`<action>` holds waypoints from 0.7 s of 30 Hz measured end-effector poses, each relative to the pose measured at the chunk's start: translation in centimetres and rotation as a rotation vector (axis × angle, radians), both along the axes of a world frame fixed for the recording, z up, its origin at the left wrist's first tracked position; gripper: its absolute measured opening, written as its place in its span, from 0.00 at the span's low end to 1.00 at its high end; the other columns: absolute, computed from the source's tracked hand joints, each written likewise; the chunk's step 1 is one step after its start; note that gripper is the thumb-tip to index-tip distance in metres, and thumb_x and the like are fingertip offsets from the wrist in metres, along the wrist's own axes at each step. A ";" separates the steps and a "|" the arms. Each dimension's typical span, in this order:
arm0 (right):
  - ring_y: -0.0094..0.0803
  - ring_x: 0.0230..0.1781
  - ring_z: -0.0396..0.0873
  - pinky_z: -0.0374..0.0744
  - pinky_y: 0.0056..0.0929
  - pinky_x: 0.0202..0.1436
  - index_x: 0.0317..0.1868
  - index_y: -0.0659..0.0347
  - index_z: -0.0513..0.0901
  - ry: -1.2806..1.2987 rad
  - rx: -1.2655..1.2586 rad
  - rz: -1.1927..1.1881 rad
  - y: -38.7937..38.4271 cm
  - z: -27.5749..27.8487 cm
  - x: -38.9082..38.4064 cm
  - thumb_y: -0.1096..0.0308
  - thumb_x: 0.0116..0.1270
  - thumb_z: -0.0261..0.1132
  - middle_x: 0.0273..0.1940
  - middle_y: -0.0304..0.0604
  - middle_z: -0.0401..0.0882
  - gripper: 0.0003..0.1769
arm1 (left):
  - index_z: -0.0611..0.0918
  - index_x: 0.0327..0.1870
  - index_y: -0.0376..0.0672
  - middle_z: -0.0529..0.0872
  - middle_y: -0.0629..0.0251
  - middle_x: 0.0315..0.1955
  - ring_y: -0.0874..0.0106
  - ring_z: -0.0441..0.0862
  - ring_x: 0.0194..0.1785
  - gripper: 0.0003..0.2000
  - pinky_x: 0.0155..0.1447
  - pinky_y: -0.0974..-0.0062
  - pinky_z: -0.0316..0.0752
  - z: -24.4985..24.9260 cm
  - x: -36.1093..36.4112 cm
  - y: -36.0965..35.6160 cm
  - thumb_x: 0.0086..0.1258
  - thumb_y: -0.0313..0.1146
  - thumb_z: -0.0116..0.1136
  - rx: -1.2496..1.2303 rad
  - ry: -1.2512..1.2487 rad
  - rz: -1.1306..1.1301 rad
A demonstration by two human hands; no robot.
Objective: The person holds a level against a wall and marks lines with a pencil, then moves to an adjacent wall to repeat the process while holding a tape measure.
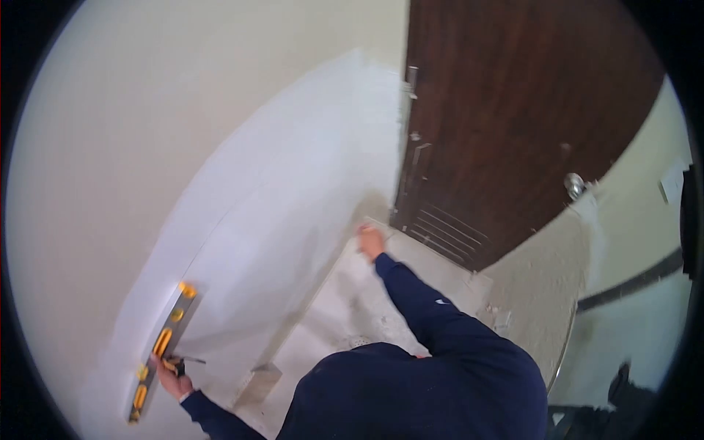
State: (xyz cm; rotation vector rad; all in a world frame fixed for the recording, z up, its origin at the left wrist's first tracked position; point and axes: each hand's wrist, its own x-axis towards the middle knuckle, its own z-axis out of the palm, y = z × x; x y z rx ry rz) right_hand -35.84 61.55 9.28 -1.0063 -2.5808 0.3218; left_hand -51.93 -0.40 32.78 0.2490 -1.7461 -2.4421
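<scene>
My left hand (173,378) is at the lower left, closed round a grey and yellow spirit level (162,341) that lies tilted against the wall. A small black and orange tool (176,364) is at the same hand, with a thin dark piece sticking out to the right. A thin line runs up the white patch of the wall (271,176) from near the level's top end. My right hand (371,241) is in front of the wall's foot near the door, its fingers curled and slightly blurred; whether they hold anything does not show.
A dark brown door (513,110) with a round metal knob (575,185) and slats stands at the upper right. A pale block (258,384) sits on the floor by the wall. Pale floor (341,293) shows between my arms. Dark objects (623,403) are at the lower right.
</scene>
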 end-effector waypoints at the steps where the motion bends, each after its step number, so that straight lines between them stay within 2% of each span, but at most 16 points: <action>1: 0.40 0.38 0.83 0.81 0.39 0.41 0.39 0.63 0.80 -0.186 0.494 -0.516 5.3 -0.2 4.4 0.58 0.49 0.71 0.39 0.49 0.84 0.21 | 0.81 0.51 0.43 0.81 0.71 0.33 0.78 0.78 0.35 0.19 0.39 0.80 0.73 -1.7 -1.5 -2.1 0.73 0.51 0.61 -0.059 0.004 -0.104; 2: 0.45 0.38 0.82 0.80 0.44 0.42 0.37 0.66 0.78 -0.143 0.360 -0.663 11.7 1.5 10.6 0.52 0.55 0.70 0.39 0.52 0.83 0.24 | 0.81 0.50 0.44 0.81 0.72 0.33 0.78 0.78 0.34 0.20 0.38 0.80 0.73 0.4 0.1 -0.2 0.72 0.51 0.62 -0.041 -0.005 -0.051; 3: 0.52 0.40 0.80 0.78 0.48 0.47 0.41 0.68 0.76 0.670 -0.145 -0.923 12.2 10.7 17.3 0.49 0.63 0.67 0.39 0.55 0.82 0.26 | 0.80 0.50 0.44 0.81 0.72 0.32 0.79 0.78 0.34 0.20 0.38 0.79 0.74 1.0 0.5 0.3 0.72 0.52 0.62 -0.051 0.012 -0.011; 4: 0.56 0.43 0.80 0.76 0.48 0.51 0.44 0.67 0.75 0.945 -0.023 -1.041 14.8 14.0 22.9 0.46 0.63 0.68 0.41 0.58 0.81 0.29 | 0.80 0.51 0.44 0.81 0.70 0.32 0.79 0.79 0.34 0.20 0.39 0.79 0.75 -0.6 -1.0 -2.0 0.71 0.51 0.63 -0.046 -0.007 -0.071; 5: 0.57 0.45 0.79 0.76 0.47 0.54 0.48 0.67 0.74 1.004 0.011 -1.187 16.7 17.6 27.8 0.42 0.58 0.72 0.43 0.60 0.81 0.35 | 0.79 0.54 0.43 0.82 0.70 0.37 0.78 0.78 0.38 0.22 0.42 0.79 0.75 -1.6 -2.0 -4.0 0.72 0.52 0.62 -0.050 -0.040 -0.068; 6: 0.56 0.52 0.79 0.75 0.48 0.57 0.57 0.69 0.73 0.916 0.134 -1.320 18.8 19.9 32.5 0.38 0.56 0.73 0.50 0.63 0.80 0.44 | 0.79 0.58 0.42 0.82 0.70 0.41 0.78 0.78 0.41 0.24 0.45 0.80 0.75 -2.2 -2.5 -4.5 0.73 0.52 0.61 -0.053 -0.069 -0.059; 7: 0.56 0.60 0.77 0.74 0.46 0.62 0.66 0.70 0.69 0.873 0.415 -1.335 22.8 19.3 37.3 0.35 0.54 0.73 0.58 0.64 0.78 0.52 | 0.79 0.58 0.42 0.82 0.70 0.41 0.78 0.78 0.41 0.24 0.45 0.80 0.75 -1.9 -2.5 -3.6 0.73 0.52 0.61 -0.057 -0.074 -0.067; 8: 0.55 0.64 0.74 0.72 0.45 0.66 0.71 0.69 0.65 0.834 0.238 -1.393 23.3 22.3 40.1 0.29 0.50 0.71 0.63 0.63 0.75 0.60 | 0.79 0.57 0.42 0.82 0.70 0.40 0.78 0.78 0.39 0.24 0.44 0.79 0.75 -1.7 -2.4 -3.3 0.73 0.52 0.61 -0.024 -0.052 -0.047; 10: 0.59 0.64 0.73 0.72 0.45 0.66 0.72 0.65 0.65 0.574 0.133 -1.498 25.2 25.8 44.3 0.27 0.49 0.70 0.63 0.63 0.75 0.61 | 0.79 0.57 0.43 0.82 0.70 0.38 0.77 0.78 0.37 0.23 0.42 0.79 0.75 -1.6 -1.6 -2.1 0.72 0.53 0.61 0.003 -0.042 -0.010; 12: 0.58 0.62 0.75 0.73 0.46 0.64 0.67 0.67 0.72 0.401 0.173 -1.375 30.5 24.8 49.8 0.27 0.48 0.70 0.59 0.62 0.78 0.58 | 0.80 0.51 0.44 0.82 0.70 0.32 0.77 0.80 0.36 0.20 0.41 0.78 0.76 -0.8 -0.7 -1.3 0.72 0.53 0.61 -0.043 -0.037 -0.094; 14: 0.57 0.59 0.78 0.75 0.46 0.61 0.59 0.70 0.79 0.219 0.015 -1.048 32.5 26.0 52.7 0.28 0.50 0.68 0.55 0.62 0.81 0.52 | 0.80 0.51 0.45 0.82 0.70 0.33 0.76 0.79 0.36 0.21 0.42 0.78 0.76 -1.8 -1.6 -3.0 0.72 0.54 0.60 -0.026 -0.060 -0.110; 16: 0.56 0.58 0.79 0.76 0.45 0.60 0.52 0.71 0.83 0.023 0.059 -1.212 34.9 25.1 53.7 0.30 0.53 0.66 0.52 0.64 0.82 0.46 | 0.80 0.53 0.44 0.81 0.69 0.34 0.76 0.79 0.37 0.22 0.42 0.78 0.76 -2.2 -2.1 -4.1 0.73 0.53 0.60 -0.031 -0.078 -0.125; 18: 0.53 0.52 0.82 0.79 0.47 0.53 0.54 0.69 0.83 0.038 0.052 -1.173 37.9 23.3 56.4 0.32 0.55 0.66 0.50 0.60 0.84 0.45 | 0.79 0.53 0.43 0.81 0.68 0.35 0.76 0.79 0.38 0.22 0.41 0.78 0.76 -2.0 -2.0 -4.1 0.73 0.53 0.60 -0.020 -0.040 -0.114; 20: 0.44 0.42 0.83 0.80 0.46 0.40 0.53 0.65 0.83 0.528 -0.359 -1.227 36.2 24.2 55.3 0.32 0.57 0.65 0.43 0.50 0.85 0.42 | 0.79 0.51 0.42 0.82 0.68 0.35 0.76 0.79 0.37 0.20 0.40 0.78 0.76 -2.2 -2.0 -3.6 0.74 0.52 0.59 0.016 -0.044 -0.072; 21: 0.33 0.34 0.78 0.75 0.37 0.28 0.54 0.56 0.82 0.784 -0.435 -1.147 34.9 24.0 54.6 0.31 0.59 0.62 0.38 0.40 0.81 0.38 | 0.79 0.49 0.42 0.82 0.68 0.34 0.76 0.79 0.36 0.19 0.40 0.79 0.76 -1.5 -1.5 -2.5 0.74 0.51 0.59 -0.023 -0.074 -0.026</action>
